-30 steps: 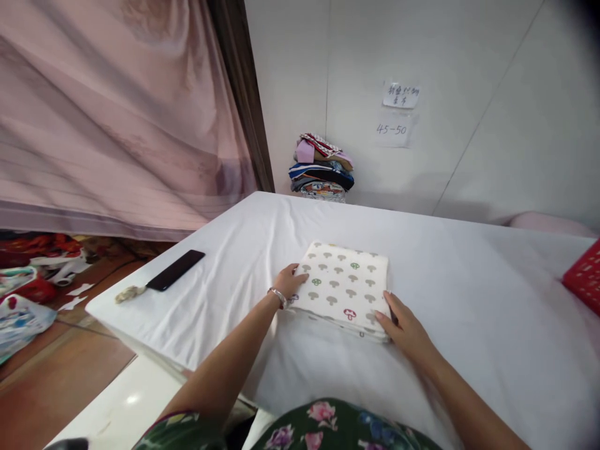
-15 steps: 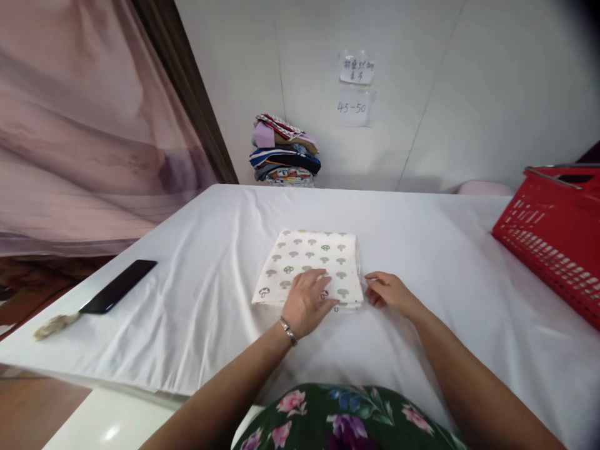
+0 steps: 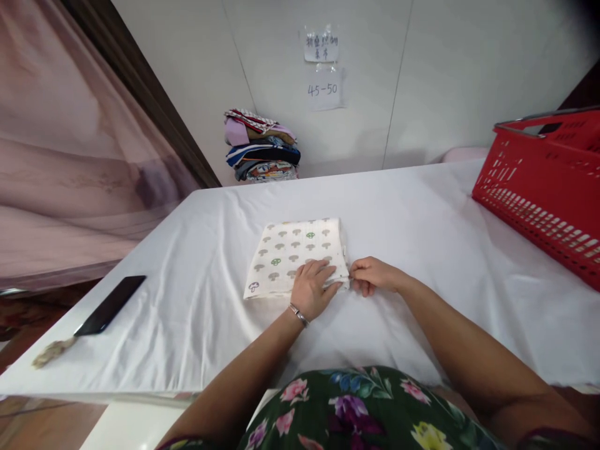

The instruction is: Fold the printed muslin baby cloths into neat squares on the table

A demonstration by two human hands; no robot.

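A white cloth printed with grey, green and purple mushrooms (image 3: pixel 276 250) lies folded in a rough square on the white-covered table (image 3: pixel 197 312). My left hand (image 3: pixel 313 289) rests palm down on its near right part, fingers stretched over the fabric and a metal bracelet at the wrist. At the cloth's near right corner, my right hand (image 3: pixel 370 275) is closed in a pinch on the edge. The thumb and fingertip there partly hide the pinched bit.
A red plastic basket (image 3: pixel 539 194) stands at the right. A black phone (image 3: pixel 110 306) with a tassel lies near the left edge. Beyond the table's back edge is a stack of folded fabrics (image 3: pixel 262 150); paper signs (image 3: pixel 325 89) hang on the wall, and a pink curtain (image 3: pixel 94 156) hangs left.
My right hand has moved in to the cloth's near right corner and closed on it. My left hand has slid right over the cloth. The camera view has shifted and tilted slightly.
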